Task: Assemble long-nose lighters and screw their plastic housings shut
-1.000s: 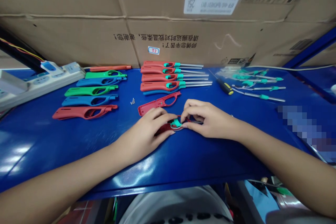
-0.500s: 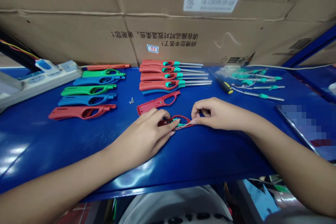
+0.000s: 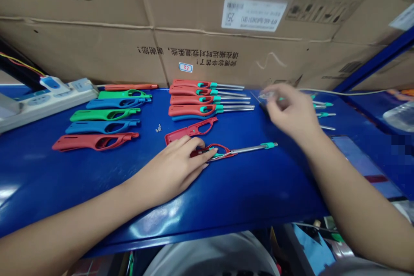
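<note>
My left hand [image 3: 176, 166] presses on an open red lighter shell [image 3: 223, 146] lying on the blue table, its fingertips against the green trigger. A metal tube [image 3: 250, 148] with a green tip runs right from the shell, and a thin wire lies along its lower edge. My right hand [image 3: 289, 110] is above the back right of the table, fingers curled and blurred, close to the dark screwdriver [image 3: 263, 105] and clear plastic. Whether it grips anything is hidden. Behind my left hand lies a matching red shell half [image 3: 190, 131]. Small screws [image 3: 158, 128] are left of that half.
Red lighters with metal tubes [image 3: 234, 108] lie in a stack at the back centre. Green, blue and red shells [image 3: 95, 142] lie at the left, near a white power strip [image 3: 48, 105]. Green-tipped tubes [image 3: 327, 114] lie at the right. A cardboard box [image 3: 194, 4] stands behind.
My right hand has left the front end of the shell and moved back and right towards the screwdriver. The metal tube now lies at the shell's end. My left hand stays on the shell.
</note>
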`<state>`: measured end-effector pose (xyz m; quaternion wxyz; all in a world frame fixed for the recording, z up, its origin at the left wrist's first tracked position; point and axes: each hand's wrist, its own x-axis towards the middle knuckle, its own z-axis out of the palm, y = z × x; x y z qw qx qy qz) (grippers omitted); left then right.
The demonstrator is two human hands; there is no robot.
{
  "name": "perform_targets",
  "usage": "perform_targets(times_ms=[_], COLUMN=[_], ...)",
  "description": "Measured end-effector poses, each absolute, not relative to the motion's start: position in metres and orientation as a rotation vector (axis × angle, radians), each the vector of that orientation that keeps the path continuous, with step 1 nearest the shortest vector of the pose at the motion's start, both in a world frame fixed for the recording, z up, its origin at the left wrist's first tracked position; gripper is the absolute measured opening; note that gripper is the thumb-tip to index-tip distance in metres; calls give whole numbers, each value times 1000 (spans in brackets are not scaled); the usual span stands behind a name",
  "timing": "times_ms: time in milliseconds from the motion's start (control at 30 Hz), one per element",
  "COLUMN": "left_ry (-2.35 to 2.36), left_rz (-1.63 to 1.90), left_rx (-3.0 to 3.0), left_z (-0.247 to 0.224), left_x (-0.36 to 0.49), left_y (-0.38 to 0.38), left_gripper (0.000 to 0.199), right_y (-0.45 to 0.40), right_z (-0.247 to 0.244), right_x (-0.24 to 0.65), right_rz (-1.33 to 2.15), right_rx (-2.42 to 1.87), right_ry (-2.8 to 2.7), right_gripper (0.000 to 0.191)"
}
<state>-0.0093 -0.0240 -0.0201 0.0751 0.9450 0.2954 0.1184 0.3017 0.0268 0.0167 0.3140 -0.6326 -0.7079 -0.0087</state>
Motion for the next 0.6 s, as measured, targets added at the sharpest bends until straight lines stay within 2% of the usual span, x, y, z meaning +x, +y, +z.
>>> perform_targets(times_ms=[67,133,267,600], left_ry=[872,872,900,844], left_rz=[331,318,321,407], left_rx=[2873,2906,2933,3092], left_z=[-20,-19,-15,-2], left_x=[-10,-10,-11,-15], left_y=[-24,-25,-25,-28], left_gripper=[39,43,44,33], right_y=[36,45,57,79], right_z=[21,22,12,-20], right_x=[325,350,390,410], right_rz=[-279,-393,-312,-182], right_rx=[-1788,-1977,-2241,-2213], right_ry=[-1806,-1688,-1599,-1764], right_gripper=[28,29,30,19])
